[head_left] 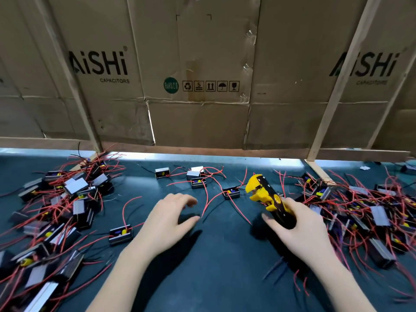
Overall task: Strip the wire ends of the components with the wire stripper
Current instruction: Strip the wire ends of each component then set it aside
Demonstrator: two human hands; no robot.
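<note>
Right hand (299, 226) grips wire stripper (266, 195), head pointing away. Left hand (167, 224) hovers empty, fingers spread, nearer the red wire (210, 200) running lengthwise left of the stripper.

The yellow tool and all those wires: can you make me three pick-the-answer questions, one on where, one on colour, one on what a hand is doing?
1. Which hand holds the wire stripper?
A. left
B. right
C. neither

2. What colour are most of the wires?
A. red
B. green
C. white

3. What is the left hand doing?
A. gripping a box
B. making a fist
C. hovering with spread fingers, holding nothing

Answers:
1 B: the right hand wraps its handles.
2 A: red strands run everywhere.
3 C: nothing lies between its fingers.
</note>
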